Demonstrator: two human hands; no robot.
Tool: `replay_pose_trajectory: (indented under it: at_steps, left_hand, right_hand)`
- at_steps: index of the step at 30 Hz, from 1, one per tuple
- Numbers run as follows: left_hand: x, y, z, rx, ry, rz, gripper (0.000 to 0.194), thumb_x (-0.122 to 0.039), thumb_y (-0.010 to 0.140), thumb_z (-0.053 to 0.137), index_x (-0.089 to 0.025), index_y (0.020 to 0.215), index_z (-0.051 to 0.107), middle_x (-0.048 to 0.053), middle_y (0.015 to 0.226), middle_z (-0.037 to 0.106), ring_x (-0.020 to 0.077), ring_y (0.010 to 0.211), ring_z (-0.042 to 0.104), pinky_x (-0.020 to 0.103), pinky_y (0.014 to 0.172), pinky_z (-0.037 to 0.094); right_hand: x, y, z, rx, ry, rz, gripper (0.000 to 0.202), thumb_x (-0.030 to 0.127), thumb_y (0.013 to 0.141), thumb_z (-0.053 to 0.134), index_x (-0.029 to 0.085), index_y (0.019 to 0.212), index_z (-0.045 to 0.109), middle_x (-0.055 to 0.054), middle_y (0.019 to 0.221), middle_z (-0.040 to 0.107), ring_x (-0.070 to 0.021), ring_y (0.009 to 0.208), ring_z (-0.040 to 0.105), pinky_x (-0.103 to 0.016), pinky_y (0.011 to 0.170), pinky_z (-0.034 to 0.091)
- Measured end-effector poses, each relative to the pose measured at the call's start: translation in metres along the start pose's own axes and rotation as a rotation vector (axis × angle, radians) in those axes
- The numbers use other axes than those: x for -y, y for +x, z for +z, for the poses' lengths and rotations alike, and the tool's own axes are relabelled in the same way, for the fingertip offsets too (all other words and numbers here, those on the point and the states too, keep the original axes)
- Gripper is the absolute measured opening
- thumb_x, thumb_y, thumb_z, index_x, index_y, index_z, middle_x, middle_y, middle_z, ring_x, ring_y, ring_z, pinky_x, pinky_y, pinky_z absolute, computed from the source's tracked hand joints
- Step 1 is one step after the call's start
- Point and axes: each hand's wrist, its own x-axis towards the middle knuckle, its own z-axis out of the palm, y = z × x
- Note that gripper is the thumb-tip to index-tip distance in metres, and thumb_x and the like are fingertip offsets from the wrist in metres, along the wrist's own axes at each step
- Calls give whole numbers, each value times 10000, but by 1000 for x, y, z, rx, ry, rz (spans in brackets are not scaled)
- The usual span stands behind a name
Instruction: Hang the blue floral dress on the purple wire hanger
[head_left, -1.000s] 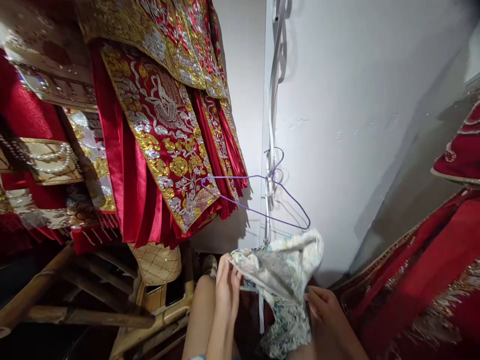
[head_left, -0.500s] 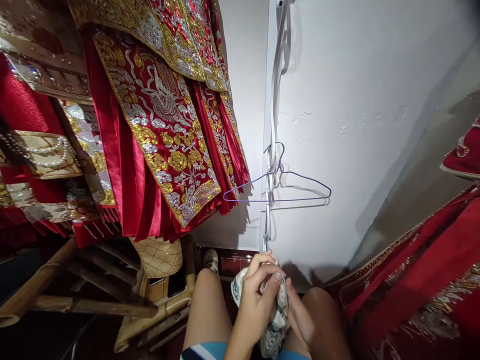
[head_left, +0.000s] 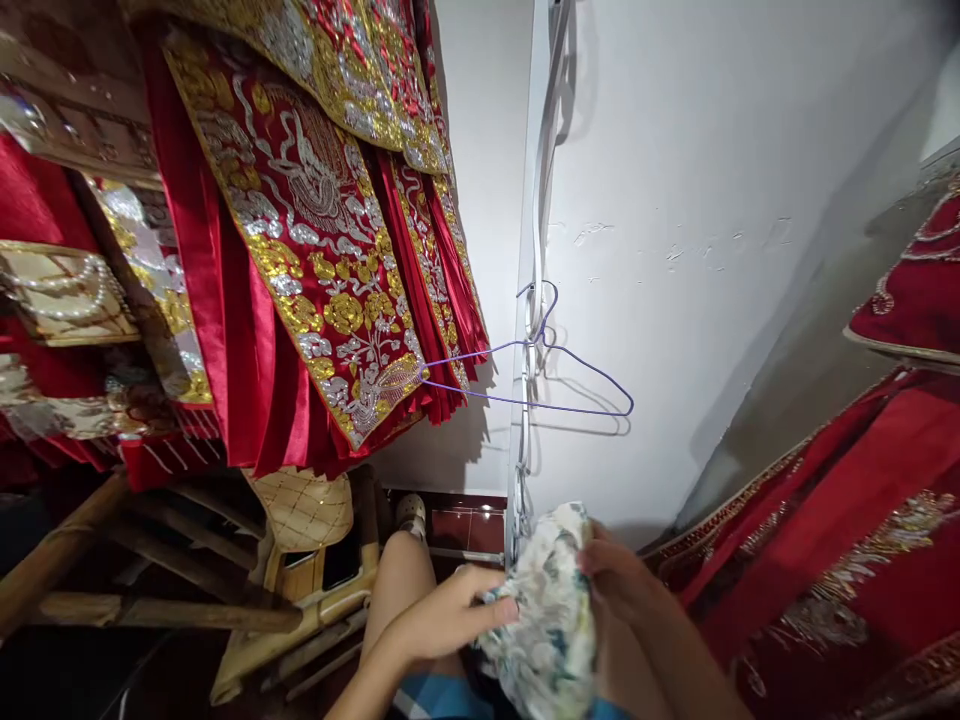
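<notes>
A crumpled white cloth (head_left: 551, 610) with a green and blue leafy print is stretched between my two hands, above my lap. My left hand (head_left: 457, 612) grips its left side, thumb on top and fingers partly behind the fabric. On the right edge, my right hand (head_left: 619, 575) pinches the cloth; some of its fingers are hidden behind it. A purple wire hanger (head_left: 562, 406) hangs with nothing on it from a white metal strip on the wall, above the hands.
Red and gold embroidered garments (head_left: 337, 250) hang at the left, above a bamboo chair (head_left: 247, 615) with a quilted cream piece. More red beaded fabric (head_left: 847, 540) fills the right side. A white wall (head_left: 675, 150) stands ahead.
My hands have moved apart, left hand to the left and right hand to the right. The cloth, bunched between them before, is now spread wider and raised. The hanger has swung slightly.
</notes>
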Motion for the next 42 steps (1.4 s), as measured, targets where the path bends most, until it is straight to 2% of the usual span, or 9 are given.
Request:
replay_pose_trajectory:
  at_steps: [4, 8, 11, 14, 19, 22, 27, 35, 42]
  left_hand:
    - [7, -20, -18, 75, 362, -58, 312, -436, 869, 668, -173, 702, 643, -10, 680, 600, 140, 620, 459, 232, 605, 374]
    - [-1, -28, -50, -186, 534, 38, 300, -403, 851, 702, -217, 623, 645, 20, 610, 626, 187, 612, 544, 252, 653, 424]
    - [-13, -18, -75, -391, 598, 236, 272, -389, 809, 757, -246, 593, 676, 23, 609, 673, 219, 653, 638, 310, 888, 480]
    - [-28, -2, -97, -479, 649, 275, 192, -390, 768, 785, -262, 636, 729, 50, 750, 755, 265, 826, 711, 417, 1140, 349]
    - [-46, 15, -124, -703, 713, 24, 388, -466, 660, 805, -239, 450, 570, 98, 594, 656, 391, 963, 685, 546, 1113, 341]
    - [-55, 19, -122, -797, 679, -108, 409, -426, 634, 807, -237, 435, 504, 78, 536, 613, 363, 810, 685, 518, 1060, 386]
    - [-80, 32, -117, -867, 637, -83, 52, -290, 747, 722, -240, 760, 714, 126, 994, 762, 348, 891, 687, 427, 966, 430]
    - [-115, 95, -142, -775, 821, 105, 297, -217, 927, 444, -195, 676, 600, 68, 690, 644, 226, 662, 565, 284, 682, 385]
    - [-139, 136, -101, -686, 875, 348, 310, -324, 973, 459, -188, 842, 705, 45, 797, 656, 199, 748, 581, 261, 658, 350]
  right_hand:
    - [56, -8, -30, -161, -155, -151, 276, 217, 490, 705, 194, 752, 620, -15, 617, 625, -216, 575, 595, -315, 564, 472]
    - [101, 14, -48, -457, -665, -594, 156, 212, 584, 696, 202, 629, 547, 34, 585, 501, -136, 565, 456, -260, 558, 377]
    - [116, 54, -50, -485, -820, -765, 192, 232, 653, 627, 201, 842, 644, 12, 729, 595, -154, 654, 497, -264, 629, 405]
    - [116, 98, -51, -405, -831, -692, 301, 279, 716, 553, 203, 974, 688, -37, 882, 688, -192, 798, 577, -313, 794, 461]
    - [105, 118, -64, -418, -852, -558, 173, 342, 724, 565, 189, 669, 623, -6, 613, 600, -184, 642, 519, -299, 645, 438]
    - [104, 98, -76, -448, -893, -575, 176, 325, 703, 583, 197, 585, 553, 27, 535, 507, -152, 574, 446, -265, 561, 345]
    - [114, 64, -84, -563, -1068, -613, 259, 378, 739, 587, 210, 559, 507, 33, 516, 452, -144, 559, 405, -262, 533, 300]
    - [110, 49, -67, -639, -1021, -620, 267, 403, 733, 633, 192, 575, 591, -5, 558, 568, -186, 622, 523, -267, 546, 377]
    - [94, 48, -50, -524, -889, -568, 237, 342, 776, 563, 204, 585, 531, 3, 562, 533, -161, 581, 478, -257, 527, 371]
